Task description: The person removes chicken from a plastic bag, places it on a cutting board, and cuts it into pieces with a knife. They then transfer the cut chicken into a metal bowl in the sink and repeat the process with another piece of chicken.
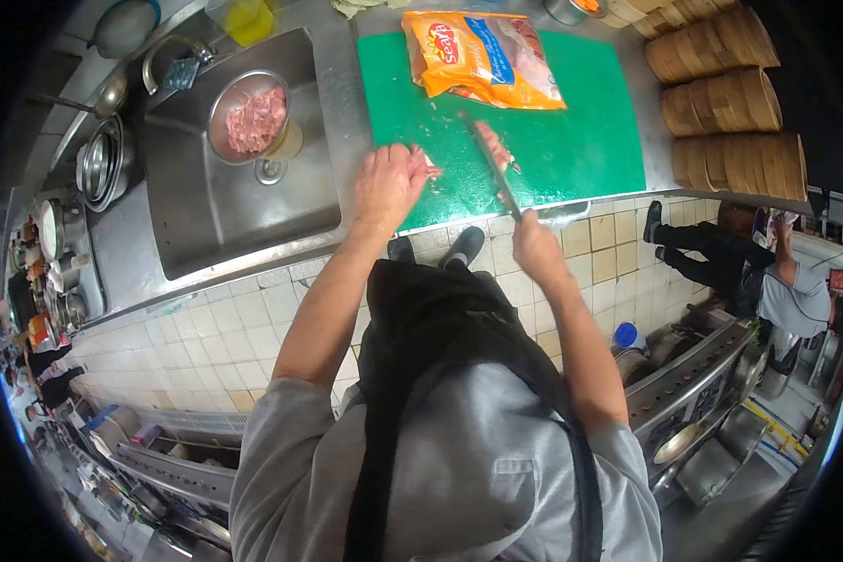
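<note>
My left hand [389,187] is closed, fingers pressed on a piece of raw meat [430,169] near the left edge of the green cutting board [595,140]. A knife [489,161] is in my right hand [539,247], which wraps round its handle; the blade points away from me across the board. Strips of raw meat [496,140] lie along the blade's right side. Behind the knife, an orange and clear plastic bag [478,56] of meat rests at the board's far side. Small scraps dot the green surface.
In the steel sink [192,229] on the left stands a metal bowl [217,122] with cut meat, close to the faucet [164,56]. Stacked bamboo steamers [735,169] line the right side. A co-worker [768,281] stands at the far right. Nested metal bowls [103,164] sit left of the sink.
</note>
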Motion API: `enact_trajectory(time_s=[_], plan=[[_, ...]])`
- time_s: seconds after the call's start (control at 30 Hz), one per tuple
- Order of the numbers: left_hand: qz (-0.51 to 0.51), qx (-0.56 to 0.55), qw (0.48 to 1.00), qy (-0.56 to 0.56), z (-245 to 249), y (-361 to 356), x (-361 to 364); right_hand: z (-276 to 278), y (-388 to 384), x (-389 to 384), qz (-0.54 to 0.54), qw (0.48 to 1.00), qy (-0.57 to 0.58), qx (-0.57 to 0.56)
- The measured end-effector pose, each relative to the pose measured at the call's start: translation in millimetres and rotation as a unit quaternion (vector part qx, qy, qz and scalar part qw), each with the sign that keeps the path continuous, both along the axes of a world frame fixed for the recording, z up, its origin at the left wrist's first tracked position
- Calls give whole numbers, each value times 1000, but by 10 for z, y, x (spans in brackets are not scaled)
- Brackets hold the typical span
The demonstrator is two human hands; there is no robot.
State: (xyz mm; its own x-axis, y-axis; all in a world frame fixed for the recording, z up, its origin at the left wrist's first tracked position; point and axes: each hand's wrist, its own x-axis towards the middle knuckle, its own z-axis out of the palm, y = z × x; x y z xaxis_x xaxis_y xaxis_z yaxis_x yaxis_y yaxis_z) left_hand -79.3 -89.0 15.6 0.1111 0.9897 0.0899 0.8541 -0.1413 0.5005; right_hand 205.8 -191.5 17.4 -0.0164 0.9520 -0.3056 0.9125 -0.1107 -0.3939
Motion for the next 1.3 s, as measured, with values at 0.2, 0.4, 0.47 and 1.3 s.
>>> enact_trajectory(time_s=[0.2,0.4,0.47,1.3], plan=[[6,-106,973,-207,-42,179,-6,20,330,254,-9,999,-6,30],[-34,-225,910,-348,280,389,139,258,188,125,-21,996,69,58],[-57,-202,933,-292,-57,502,142,262,122,88,-18,993,107,54],[-70,142,982,-106,-267,137,160,350,-206,-87,85,994,71,4]])
